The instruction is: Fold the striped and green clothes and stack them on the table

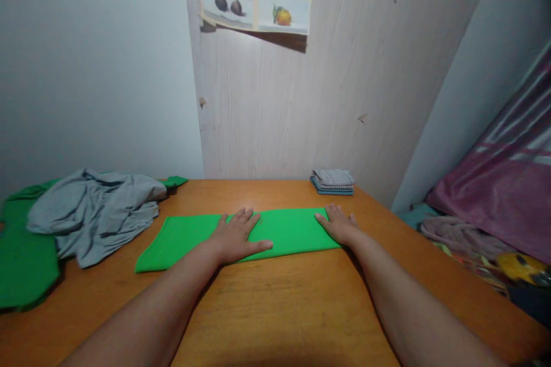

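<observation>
A bright green cloth [185, 238], folded into a long flat strip, lies across the wooden table [279, 309]. My left hand [236, 235] rests flat on the strip's middle with its fingers spread, holding nothing. My right hand [339, 225] lies flat on the strip's right end, fingers stretched out toward the wall.
A crumpled grey garment [94, 209] lies on another green cloth [21, 264] at the table's left. A small stack of folded striped cloths [333, 181] sits at the back right by the wall. Purple bedding [503, 183] and mixed items lie beyond the table's right edge.
</observation>
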A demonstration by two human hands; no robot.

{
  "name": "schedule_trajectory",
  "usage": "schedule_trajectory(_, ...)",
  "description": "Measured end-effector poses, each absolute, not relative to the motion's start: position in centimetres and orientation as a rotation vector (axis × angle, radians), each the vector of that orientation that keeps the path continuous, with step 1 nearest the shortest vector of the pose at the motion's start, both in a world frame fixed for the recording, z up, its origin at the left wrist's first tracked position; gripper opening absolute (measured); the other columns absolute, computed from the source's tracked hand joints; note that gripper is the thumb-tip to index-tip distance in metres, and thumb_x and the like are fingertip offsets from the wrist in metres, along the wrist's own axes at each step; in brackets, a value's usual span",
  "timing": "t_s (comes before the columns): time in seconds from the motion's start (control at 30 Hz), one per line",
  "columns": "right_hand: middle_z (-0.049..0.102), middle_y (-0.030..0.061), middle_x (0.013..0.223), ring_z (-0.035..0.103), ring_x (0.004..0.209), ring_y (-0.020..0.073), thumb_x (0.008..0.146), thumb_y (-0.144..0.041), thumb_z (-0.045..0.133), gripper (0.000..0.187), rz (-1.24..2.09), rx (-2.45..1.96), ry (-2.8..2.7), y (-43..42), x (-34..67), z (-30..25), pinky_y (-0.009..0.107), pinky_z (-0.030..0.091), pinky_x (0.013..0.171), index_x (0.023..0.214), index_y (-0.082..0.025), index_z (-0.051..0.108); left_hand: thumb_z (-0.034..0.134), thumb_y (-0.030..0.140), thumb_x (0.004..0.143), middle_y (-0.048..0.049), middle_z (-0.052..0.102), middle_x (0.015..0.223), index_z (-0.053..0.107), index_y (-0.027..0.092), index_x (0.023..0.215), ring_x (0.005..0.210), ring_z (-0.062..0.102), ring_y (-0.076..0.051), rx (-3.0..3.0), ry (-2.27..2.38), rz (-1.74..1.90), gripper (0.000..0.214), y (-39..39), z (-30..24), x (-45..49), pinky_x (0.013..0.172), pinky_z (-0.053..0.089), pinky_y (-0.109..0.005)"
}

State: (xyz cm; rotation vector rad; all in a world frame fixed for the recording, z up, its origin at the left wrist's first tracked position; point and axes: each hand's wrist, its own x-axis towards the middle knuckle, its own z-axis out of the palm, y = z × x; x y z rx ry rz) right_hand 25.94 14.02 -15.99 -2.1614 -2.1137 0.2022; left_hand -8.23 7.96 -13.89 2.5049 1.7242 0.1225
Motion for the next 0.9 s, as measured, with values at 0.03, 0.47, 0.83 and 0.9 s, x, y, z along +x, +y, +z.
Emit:
schedule_trajectory(0.03,0.013,0.0146,0.167,0.008,0.155,0.0317,0.092,-0.076,0.013,0.095,0.158,-2.153,-2.111,13.8,25.5,-15.7,0.062,0.006,0.120,0.161,-0.010,0.019,0.028,0.092,0.078,-0.0090,0.010,0.167,0.024,0.026,0.160,0.154,0.008,-0.036,2.502,1.729,0.121,0.106,8.0,-13.9,-8.2,0.119,0.008,-0.067)
schedule_trajectory(0.47,0.017,0.0160,0.166,0.009,0.155,0.0298,0.094,-0.074,0.015,0.094,0.067,-1.779,-2.418,11.3,19.9,-15.3,0.052,0.006,0.124,0.159,-0.007,0.023,0.028,0.094,0.076,-0.0092,0.011,0.168,0.025,0.027,0.160,0.155,0.006,-0.034,2.471,1.716,0.097,0.106,7.5,-13.5,-8.0,0.119,0.006,-0.066)
schedule_trajectory(0.83,0.013,0.0090,0.167,0.010,0.155,0.0273,0.092,-0.077,0.017,0.094,0.121,-1.635,-2.565,11.0,18.7,-17.3,0.052,0.009,0.124,0.160,-0.012,0.022,0.027,0.085,0.085,-0.0065,0.010,0.169,0.019,0.029,0.160,0.156,0.005,-0.030,2.466,1.669,0.075,0.094,6.8,-13.0,-8.1,0.121,0.007,-0.061)
schedule_trajectory(0.9,0.015,0.0087,0.167,0.011,0.154,0.0272,0.092,-0.076,0.017,0.094,0.102,-1.625,-2.564,11.3,18.8,-17.6,0.053,0.010,0.124,0.160,-0.012,0.023,0.025,0.082,0.088,-0.0068,0.010,0.169,0.017,0.029,0.161,0.156,0.007,-0.029,2.467,1.656,0.086,0.091,6.8,-12.9,-8.4,0.122,0.009,-0.058)
